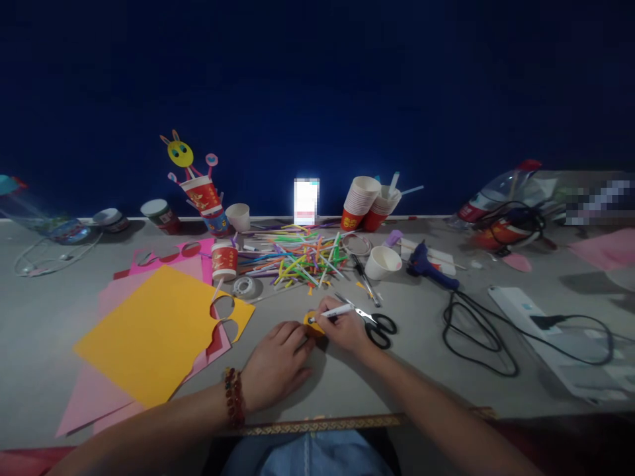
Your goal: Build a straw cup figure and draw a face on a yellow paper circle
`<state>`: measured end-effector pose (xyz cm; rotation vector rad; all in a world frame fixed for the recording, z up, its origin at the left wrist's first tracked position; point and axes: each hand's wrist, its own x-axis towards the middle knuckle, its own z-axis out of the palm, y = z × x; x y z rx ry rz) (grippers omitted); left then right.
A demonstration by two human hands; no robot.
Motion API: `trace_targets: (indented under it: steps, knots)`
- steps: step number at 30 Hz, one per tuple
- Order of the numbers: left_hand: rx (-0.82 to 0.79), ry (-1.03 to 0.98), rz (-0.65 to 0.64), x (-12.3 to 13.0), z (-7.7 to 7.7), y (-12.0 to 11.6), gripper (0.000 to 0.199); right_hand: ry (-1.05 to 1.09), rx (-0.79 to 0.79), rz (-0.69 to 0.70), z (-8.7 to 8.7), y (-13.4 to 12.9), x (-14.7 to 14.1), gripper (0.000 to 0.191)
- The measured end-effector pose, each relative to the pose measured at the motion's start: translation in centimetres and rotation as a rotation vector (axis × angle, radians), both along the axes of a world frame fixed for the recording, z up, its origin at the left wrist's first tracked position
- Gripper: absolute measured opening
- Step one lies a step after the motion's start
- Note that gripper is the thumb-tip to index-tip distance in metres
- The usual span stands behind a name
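Observation:
My right hand (344,328) is closed round a white marker (338,311), its tip pointing left over a small orange paper piece (314,327). Against the left edge of that piece rest the fingertips of my left hand (280,360), which lies palm down with its fingers extended. A bead bracelet is on the left wrist. Black-handled scissors (380,328) lie just right of my right hand, blades partly open. Orange paper (149,330) with round cut-outs lies on pink sheets (94,390) at the left.
Coloured sticks (307,258) are heaped behind my hands. A tape roll (244,287), a red paper cup (224,261) and a white cup (383,263) stand nearby. Further right are a blue glue gun (429,266), looped black cable (470,350) and a power strip (536,324).

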<state>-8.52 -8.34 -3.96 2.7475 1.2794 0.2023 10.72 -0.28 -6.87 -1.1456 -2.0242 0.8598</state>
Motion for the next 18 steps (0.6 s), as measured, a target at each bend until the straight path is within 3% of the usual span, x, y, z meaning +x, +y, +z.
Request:
trace_targets:
  steps: [18]
  knots:
    - [-0.008,-0.018,0.009,0.08,0.2,-0.08,0.051,0.027,-0.005,-0.01,-0.08,-0.01,0.08,0.019]
